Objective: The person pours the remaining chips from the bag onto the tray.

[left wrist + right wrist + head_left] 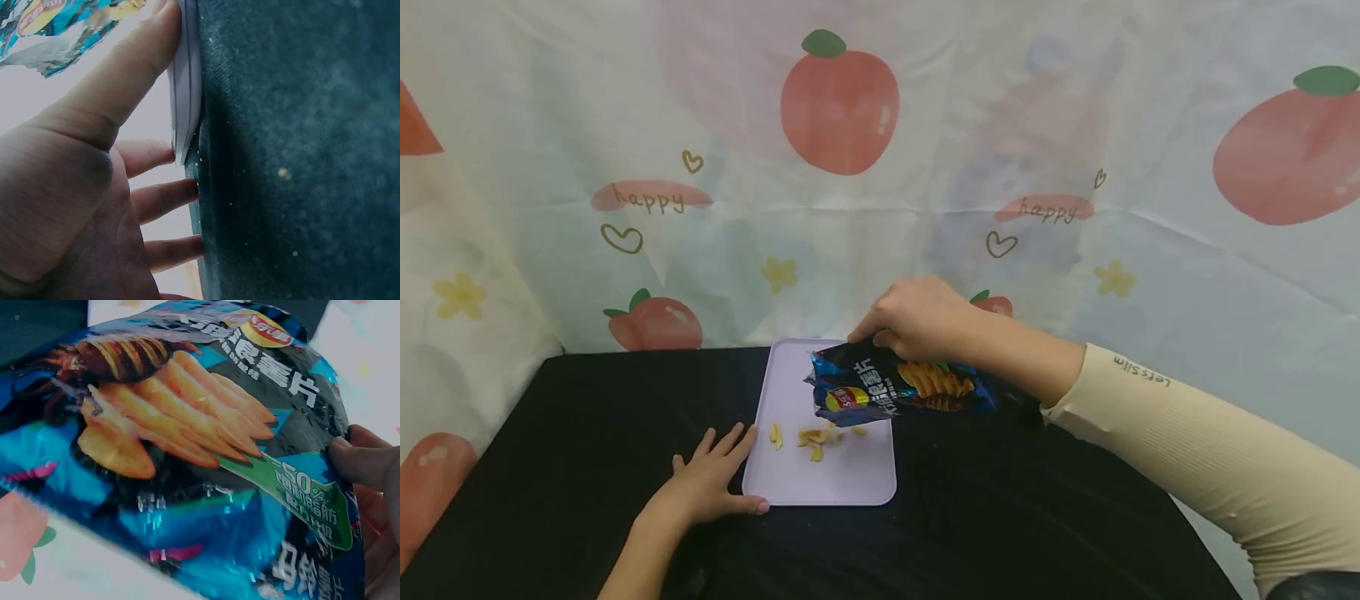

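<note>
A blue and black potato chip bag [880, 387] is tipped on its side above a pale lilac tray [872, 475], its torn end toward the left. My right hand [917, 321] grips the bag's upper edge, and the right wrist view shows the thumb pressed on the printed bag [187, 425]. Several broken potato chips [816, 442] lie on the tray below that end. My left hand [711, 483] rests at the tray's left edge with fingers spread. In the left wrist view its thumb [137, 69] lies along the rim and one fingertip touches the tray's side.
Black cloth [1000, 517] covers the table under and around the tray. Small crumbs [284, 173] dot the cloth near the left hand. Behind the table hangs a pale curtain [880, 242] printed with fruit, hearts and flowers.
</note>
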`<move>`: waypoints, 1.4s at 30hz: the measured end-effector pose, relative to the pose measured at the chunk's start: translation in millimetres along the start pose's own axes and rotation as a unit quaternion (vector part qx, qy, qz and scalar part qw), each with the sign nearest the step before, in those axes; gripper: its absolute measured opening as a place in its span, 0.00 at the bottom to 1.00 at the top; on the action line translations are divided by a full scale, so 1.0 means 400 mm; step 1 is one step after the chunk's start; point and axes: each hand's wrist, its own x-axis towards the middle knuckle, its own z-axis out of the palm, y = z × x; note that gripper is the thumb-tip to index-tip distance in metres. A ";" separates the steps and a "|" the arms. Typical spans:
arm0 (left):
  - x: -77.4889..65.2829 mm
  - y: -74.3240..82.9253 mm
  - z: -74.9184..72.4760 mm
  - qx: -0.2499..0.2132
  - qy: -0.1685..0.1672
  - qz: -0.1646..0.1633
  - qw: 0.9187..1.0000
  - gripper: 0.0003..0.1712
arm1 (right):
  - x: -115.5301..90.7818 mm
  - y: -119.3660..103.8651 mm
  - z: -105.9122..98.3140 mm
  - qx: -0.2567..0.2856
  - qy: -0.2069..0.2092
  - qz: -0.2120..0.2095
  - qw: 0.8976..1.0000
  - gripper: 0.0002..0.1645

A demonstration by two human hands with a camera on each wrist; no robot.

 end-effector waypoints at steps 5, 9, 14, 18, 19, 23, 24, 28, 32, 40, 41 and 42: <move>0.002 -0.001 -0.001 0.000 0.002 0.003 1.000 0.67 | 0.000 0.002 -0.003 -0.008 -0.005 0.001 1.000 0.19; 0.003 -0.002 0.001 -0.002 0.001 0.003 1.000 0.68 | 0.000 0.002 -0.005 -0.020 -0.011 -0.002 1.000 0.20; 0.003 -0.003 0.003 -0.001 -0.002 0.002 1.000 0.68 | -0.001 -0.001 -0.019 -0.025 -0.022 0.011 0.999 0.20; 0.000 -0.002 0.001 -0.004 -0.003 0.004 1.000 0.68 | -0.001 -0.004 -0.028 -0.031 -0.024 0.005 0.999 0.20; -0.001 -0.002 0.001 -0.004 -0.001 0.005 1.000 0.68 | -0.001 -0.005 -0.029 -0.032 -0.022 0.000 0.999 0.20; 0.001 -0.004 0.003 0.002 0.002 0.009 1.000 0.67 | -0.002 -0.007 -0.032 -0.041 -0.013 -0.012 0.999 0.20; 0.002 -0.005 0.004 0.003 0.002 0.009 1.000 0.67 | -0.002 -0.007 -0.033 -0.043 -0.010 -0.014 0.999 0.20; 0.003 -0.006 0.006 0.004 0.002 0.006 1.000 0.68 | -0.005 -0.010 -0.039 -0.048 -0.001 -0.017 0.999 0.19; 0.002 -0.003 0.003 0.004 0.002 0.005 1.000 0.68 | -0.009 -0.011 -0.045 -0.047 0.008 -0.019 0.999 0.19; 0.000 -0.001 -0.001 0.002 -0.003 0.003 1.000 0.67 | -0.013 -0.015 -0.048 -0.062 0.009 -0.027 0.998 0.19; -0.001 -0.001 -0.002 0.001 -0.002 0.004 1.000 0.68 | -0.011 -0.017 -0.049 -0.064 0.010 -0.029 0.997 0.19; 0.000 -0.004 -0.001 0.000 -0.002 0.004 1.000 0.68 | -0.010 -0.018 -0.050 -0.065 0.010 -0.031 0.997 0.19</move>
